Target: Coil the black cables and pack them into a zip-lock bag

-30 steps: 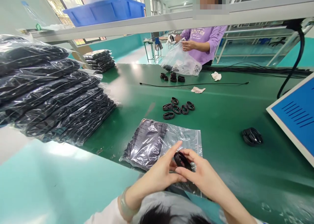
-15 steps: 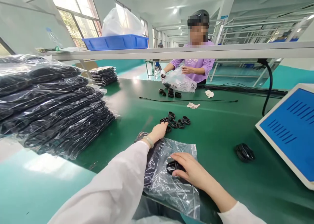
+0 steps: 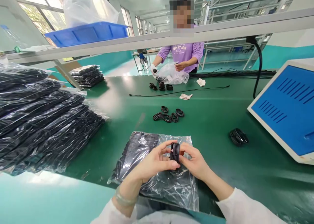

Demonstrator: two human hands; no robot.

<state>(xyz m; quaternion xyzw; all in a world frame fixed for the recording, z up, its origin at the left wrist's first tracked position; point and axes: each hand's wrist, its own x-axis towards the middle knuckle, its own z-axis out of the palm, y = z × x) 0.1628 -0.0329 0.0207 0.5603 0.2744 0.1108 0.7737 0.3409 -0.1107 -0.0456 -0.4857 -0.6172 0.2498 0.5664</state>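
A coiled black cable (image 3: 175, 152) stands on edge between my hands, above a clear plastic bag packed with black cables (image 3: 137, 152). My left hand (image 3: 157, 162) grips the coil from the left, thumb below and fingers on top. From the right, my right hand (image 3: 193, 158) pinches the same coil with thumb and fingertips. Whether there is one coil or two pressed together, I cannot tell. Just beyond the bag lies a cluster of several coiled cables (image 3: 166, 117).
Tall stacked cable bags (image 3: 46, 119) fill the left side. A blue machine (image 3: 284, 109) and a lone coil (image 3: 238, 137) are at right. Across the green table (image 3: 211, 119), a person in purple (image 3: 183, 55) handles a plastic bag (image 3: 171, 74). A shelf (image 3: 147, 39) crosses above.
My left hand has come back from the cluster to meet my right hand, and both now hold a coil above the bag. One coil has left the cluster. The view has shifted.
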